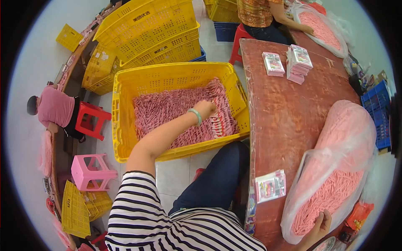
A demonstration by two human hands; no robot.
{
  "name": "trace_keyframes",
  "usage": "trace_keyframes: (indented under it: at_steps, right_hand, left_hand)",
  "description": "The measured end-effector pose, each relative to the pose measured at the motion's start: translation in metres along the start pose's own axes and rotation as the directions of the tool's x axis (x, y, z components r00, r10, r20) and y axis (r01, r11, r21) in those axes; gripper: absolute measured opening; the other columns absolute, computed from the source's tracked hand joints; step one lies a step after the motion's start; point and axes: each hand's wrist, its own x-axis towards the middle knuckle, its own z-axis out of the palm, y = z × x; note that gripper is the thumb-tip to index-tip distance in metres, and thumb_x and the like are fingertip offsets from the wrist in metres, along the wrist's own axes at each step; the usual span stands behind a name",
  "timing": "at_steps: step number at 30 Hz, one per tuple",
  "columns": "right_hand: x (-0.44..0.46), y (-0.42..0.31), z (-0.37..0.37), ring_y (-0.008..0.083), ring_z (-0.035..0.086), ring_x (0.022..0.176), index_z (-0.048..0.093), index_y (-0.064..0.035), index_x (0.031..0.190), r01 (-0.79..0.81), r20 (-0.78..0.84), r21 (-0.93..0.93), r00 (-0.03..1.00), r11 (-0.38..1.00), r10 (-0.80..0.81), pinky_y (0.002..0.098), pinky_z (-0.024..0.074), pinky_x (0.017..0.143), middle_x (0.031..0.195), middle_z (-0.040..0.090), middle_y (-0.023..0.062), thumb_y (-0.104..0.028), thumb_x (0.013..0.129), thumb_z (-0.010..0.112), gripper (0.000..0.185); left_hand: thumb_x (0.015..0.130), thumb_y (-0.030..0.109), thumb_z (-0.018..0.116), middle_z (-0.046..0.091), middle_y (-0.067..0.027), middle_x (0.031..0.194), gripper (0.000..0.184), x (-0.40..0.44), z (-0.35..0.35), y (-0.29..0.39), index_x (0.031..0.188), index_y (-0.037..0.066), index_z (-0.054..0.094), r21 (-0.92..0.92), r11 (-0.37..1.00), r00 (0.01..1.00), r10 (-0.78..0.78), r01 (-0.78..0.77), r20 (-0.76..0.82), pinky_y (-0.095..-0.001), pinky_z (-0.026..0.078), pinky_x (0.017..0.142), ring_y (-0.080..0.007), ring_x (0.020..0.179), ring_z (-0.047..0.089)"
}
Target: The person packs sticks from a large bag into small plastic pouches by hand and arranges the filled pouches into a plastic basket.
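My left hand [205, 109] reaches into a large yellow crate [167, 71], its fingers closed at the upper end of a row of white-and-red packets [217, 125]. The fingertips are partly hidden. Rows of pink packets [176, 104] fill the crate floor around it. Low on the right, my right hand [321, 226] is open beside the thin pink sticks [326, 196] in a clear plastic bag; nothing shows between its fingers. Left of the bag, a few flat printed packets [271, 186] lie at the edge of the reddish table [289, 125].
Stacked packets [298, 60] stand farther up the table. Yellow crates [150, 29] are piled behind the filled one. A pink stool [93, 171] and a red stool [90, 119] stand left. One co-worker [58, 106] sits left; another [259, 16] sits at the far table end.
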Motion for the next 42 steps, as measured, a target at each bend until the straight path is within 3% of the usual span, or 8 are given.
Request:
trace_keyframes:
  at_steps: [7, 20, 24, 30, 34, 38, 39, 42]
  right_hand:
    - [0.017, -0.017, 0.013, 0.0146, 0.06, 0.075, 0.066, 0.0023, 0.103, -0.007, -0.011, -0.199, 1.0, 0.98, 0.004, 0.0245, 0.0499, 0.064, 0.089, 0.065, 0.0089, -0.012, 0.091, 0.065, 0.019]
    - [0.032, -0.011, 0.016, 0.0141, 0.057, 0.068, 0.069, 0.0016, 0.102, -0.044, -0.11, -0.275, 0.994, 0.96, 0.014, 0.0249, 0.0478, 0.059, 0.08, 0.064, 0.0081, -0.015, 0.089, 0.07, 0.022]
    - [0.033, -0.009, 0.014, 0.0132, 0.054, 0.064, 0.07, 0.0013, 0.101, -0.015, -0.134, -0.298, 0.991, 0.954, -0.026, 0.0246, 0.0453, 0.055, 0.076, 0.063, 0.0072, -0.016, 0.088, 0.07, 0.021]
    - [0.032, -0.001, 0.012, 0.0134, 0.055, 0.064, 0.07, 0.0014, 0.101, -0.022, -0.143, -0.307, 0.989, 0.951, -0.023, 0.0247, 0.0457, 0.055, 0.077, 0.064, 0.0078, -0.015, 0.089, 0.07, 0.021]
    - [0.033, -0.001, 0.016, 0.0124, 0.054, 0.064, 0.069, 0.0016, 0.103, -0.045, -0.145, -0.277, 0.989, 0.96, 0.004, 0.0246, 0.045, 0.055, 0.078, 0.063, 0.0068, -0.012, 0.089, 0.069, 0.02]
    - [0.03, 0.036, -0.006, 0.0118, 0.058, 0.083, 0.063, 0.0023, 0.112, -0.196, -0.139, -0.245, 0.976, 0.949, 0.166, 0.0233, 0.0464, 0.071, 0.097, 0.065, 0.0057, -0.012, 0.093, 0.059, 0.024]
    - [0.026, 0.036, -0.006, 0.0154, 0.059, 0.089, 0.062, 0.0033, 0.111, -0.175, -0.106, -0.302, 0.983, 0.937, 0.15, 0.0264, 0.0473, 0.078, 0.1, 0.064, 0.0081, -0.009, 0.094, 0.057, 0.022]
    - [0.028, 0.016, -0.005, 0.0207, 0.06, 0.095, 0.063, 0.0057, 0.106, -0.166, -0.115, -0.411, 0.985, 0.896, 0.13, 0.0305, 0.0477, 0.086, 0.102, 0.065, 0.0116, -0.005, 0.091, 0.058, 0.019]
  left_hand:
    - [0.085, 0.024, 0.063, 0.069, -0.0148, 0.086, 0.019, -0.016, 0.087, -0.008, 0.096, 0.011, 0.071, 0.016, 0.998, 0.976, 0.057, -0.061, 0.212, -0.0448, 0.053, 0.072, -0.0356, 0.077, 0.066]
    - [0.085, 0.017, 0.06, 0.067, -0.0171, 0.08, 0.016, -0.027, 0.072, -0.02, 0.092, 0.006, 0.069, -0.126, 0.992, 0.992, 0.01, -0.026, -0.125, -0.0435, 0.054, 0.069, -0.0352, 0.074, 0.065]
    - [0.084, 0.012, 0.062, 0.068, -0.0179, 0.087, 0.014, 0.008, 0.05, -0.046, 0.094, 0.006, 0.071, -0.103, 0.981, 0.957, -0.183, 0.163, -0.225, -0.0417, 0.054, 0.074, -0.0351, 0.079, 0.066]
    - [0.084, 0.008, 0.054, 0.068, -0.0167, 0.089, 0.014, 0.07, 0.082, -0.079, 0.089, 0.007, 0.066, -0.085, 0.993, 0.917, -0.107, 0.08, -0.385, -0.0459, 0.053, 0.073, -0.0361, 0.082, 0.065]
    - [0.089, 0.014, 0.054, 0.066, -0.0217, 0.099, 0.021, 0.095, 0.105, -0.069, 0.104, 0.007, 0.066, 0.012, 0.954, 0.952, -0.299, 0.301, -0.067, -0.0472, 0.051, 0.081, -0.04, 0.093, 0.063]
    - [0.094, 0.02, 0.045, 0.065, -0.0233, 0.099, 0.023, 0.105, 0.126, -0.074, 0.096, 0.004, 0.061, -0.177, 0.91, 0.896, -0.405, 0.375, -0.181, -0.0509, 0.049, 0.081, -0.0424, 0.091, 0.062]
    - [0.096, 0.027, 0.042, 0.065, -0.0223, 0.101, 0.029, 0.113, 0.165, -0.125, 0.099, 0.006, 0.061, -0.067, 0.958, 0.945, -0.285, 0.278, -0.16, -0.0494, 0.05, 0.08, -0.0404, 0.091, 0.064]
    - [0.095, 0.019, 0.042, 0.064, -0.019, 0.108, 0.026, 0.085, 0.041, -0.011, 0.108, 0.006, 0.06, 0.384, 0.92, 0.969, -0.158, 0.074, 0.19, -0.041, 0.049, 0.09, -0.031, 0.108, 0.059]
